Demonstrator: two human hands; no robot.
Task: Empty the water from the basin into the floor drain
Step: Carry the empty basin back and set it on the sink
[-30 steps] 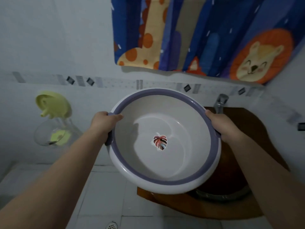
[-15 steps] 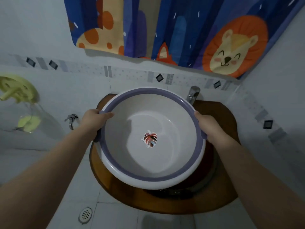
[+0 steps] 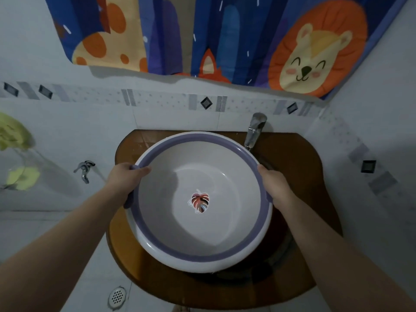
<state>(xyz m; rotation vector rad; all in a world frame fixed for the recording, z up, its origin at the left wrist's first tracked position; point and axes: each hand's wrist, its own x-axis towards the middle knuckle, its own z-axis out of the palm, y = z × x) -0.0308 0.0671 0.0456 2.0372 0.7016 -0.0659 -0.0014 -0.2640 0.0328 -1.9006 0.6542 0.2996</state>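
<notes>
Hands grip the basin (image 3: 198, 253): left hand (image 3: 126, 176) and right hand (image 3: 275, 184) clamp opposite rims, holding it above the brown tabletop (image 3: 292, 167). Tap (image 3: 254, 129) crowds its far-right edge. Floor drain (image 3: 117, 296) sits lower left, open floor around it.

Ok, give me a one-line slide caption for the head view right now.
Both hands, left hand and right hand, grip the purple-rimmed basin over the brown counter; floor drain lower left.
</notes>
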